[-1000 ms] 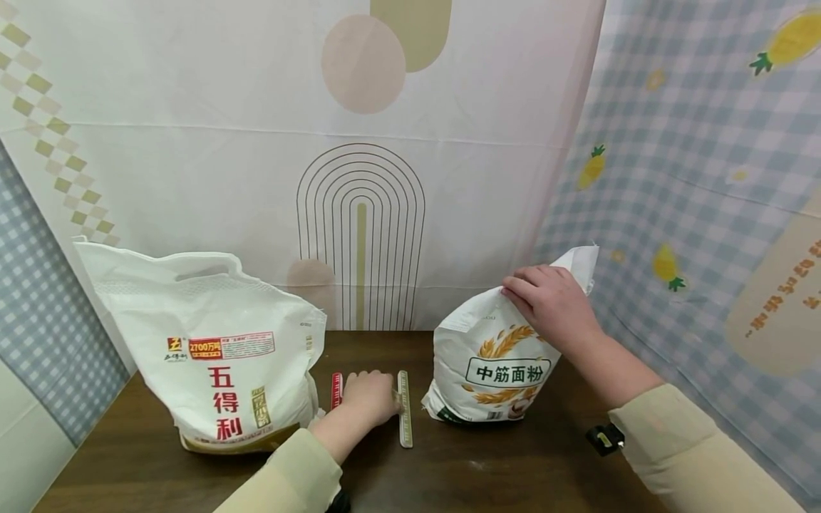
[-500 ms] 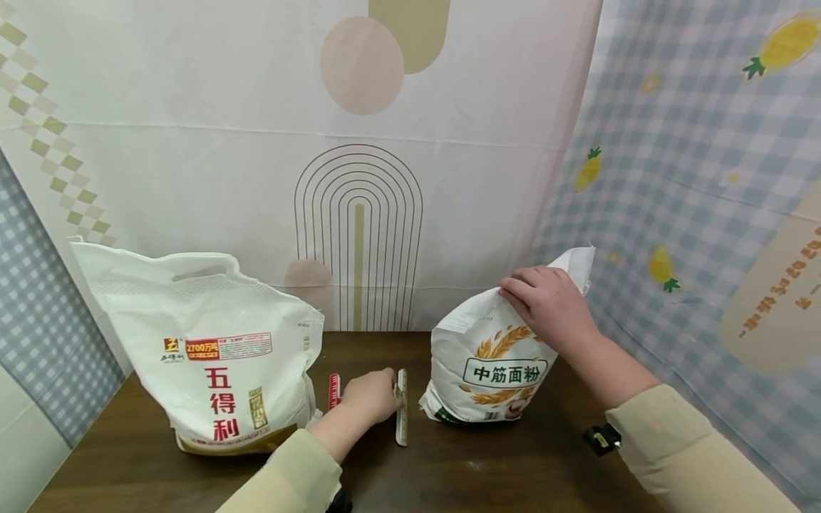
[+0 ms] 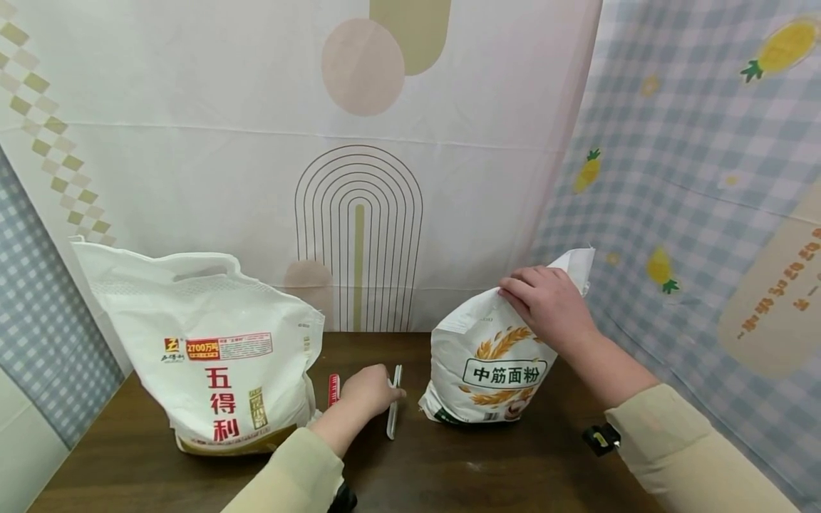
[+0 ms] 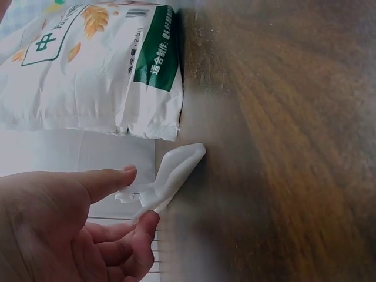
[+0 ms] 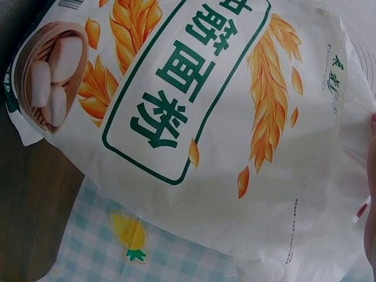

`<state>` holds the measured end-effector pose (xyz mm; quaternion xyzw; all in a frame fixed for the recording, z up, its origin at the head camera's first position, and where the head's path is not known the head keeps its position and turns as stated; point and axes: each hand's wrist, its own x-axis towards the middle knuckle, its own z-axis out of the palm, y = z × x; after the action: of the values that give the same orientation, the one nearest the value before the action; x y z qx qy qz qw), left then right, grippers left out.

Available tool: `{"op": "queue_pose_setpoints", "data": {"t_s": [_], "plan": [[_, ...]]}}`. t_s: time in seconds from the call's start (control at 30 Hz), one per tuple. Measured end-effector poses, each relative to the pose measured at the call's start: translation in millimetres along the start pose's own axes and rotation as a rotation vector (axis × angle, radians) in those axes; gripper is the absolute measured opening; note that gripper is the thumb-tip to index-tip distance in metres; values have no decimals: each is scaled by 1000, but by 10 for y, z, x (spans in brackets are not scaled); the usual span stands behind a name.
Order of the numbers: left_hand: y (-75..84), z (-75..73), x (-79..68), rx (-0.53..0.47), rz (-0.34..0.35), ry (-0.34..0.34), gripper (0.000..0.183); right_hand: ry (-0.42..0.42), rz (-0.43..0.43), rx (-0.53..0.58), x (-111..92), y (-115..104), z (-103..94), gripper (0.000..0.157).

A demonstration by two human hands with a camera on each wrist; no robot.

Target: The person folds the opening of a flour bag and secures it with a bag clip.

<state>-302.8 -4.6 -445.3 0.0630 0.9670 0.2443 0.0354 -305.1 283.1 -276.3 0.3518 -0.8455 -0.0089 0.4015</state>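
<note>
Printed cloth [image 3: 192, 185] hangs behind the dk brown tbl [image 3: 474, 484], w/ blue-check cloth [image 3: 673, 149] on the R. From where I stand, thumb & curled fingertips of the L hand [image 3: 367, 393] pinch a white strip [image 4: 179, 170], maybe a bag clip; can't tell how hard the thumb presses. Strip's tipped on edge, one end at or close to the tbl, btwn the two bags. R hand [image 3: 550, 306] grips the top of the small flour bag [image 3: 455, 363], fingers close tog., far side of the grip hidden. Further L, a red strip [image 3: 333, 390] lies partly behind the L hand, near the big flour bag [image 3: 237, 324], which stands untouched. Step in hand, I'd guess: picking up the white strip while the R hand steadies the small bag. Next move prob. calls for a firm pinch & clean lift, no tug on that bag.
</note>
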Motion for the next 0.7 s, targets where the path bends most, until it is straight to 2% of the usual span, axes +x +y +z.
{"op": "queue_pose_setpoints", "data": {"t_s": [0.33,0.7], "plan": [[-36,-23,29,25,-33,-10,32,18,-5,7,-3,-3,3,16],[-81,-151,20,-125,-36,54,25,-7,13,1,-5,-14,-1,16]]}}
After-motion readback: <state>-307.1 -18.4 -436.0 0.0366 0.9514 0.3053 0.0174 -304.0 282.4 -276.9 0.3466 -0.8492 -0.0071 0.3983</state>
